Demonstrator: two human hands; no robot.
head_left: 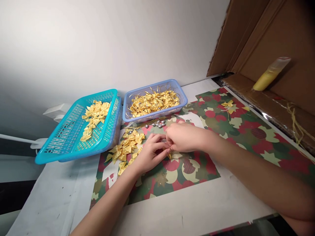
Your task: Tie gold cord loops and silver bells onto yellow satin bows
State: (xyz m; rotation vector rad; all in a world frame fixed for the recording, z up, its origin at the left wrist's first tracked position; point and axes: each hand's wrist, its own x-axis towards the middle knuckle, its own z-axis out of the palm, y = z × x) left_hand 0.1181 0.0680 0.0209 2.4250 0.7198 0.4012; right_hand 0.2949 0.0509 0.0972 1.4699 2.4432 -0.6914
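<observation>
Yellow ribbon piece (169, 156) pinched in L hand (153, 151), thumb to finger; R hand (184, 136) w/ fingers curled in close, can't tell on what; loose silver beads (158, 123) lie v. near, so a R-knuckle nudge cd scatter 'em

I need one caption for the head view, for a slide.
Left hand and right hand meet above a patterned sheet, near loose yellow bows, silver beads and a turquoise basket.

a yellow ribbon piece (169, 156) peeks below fingers (162, 155).
</observation>
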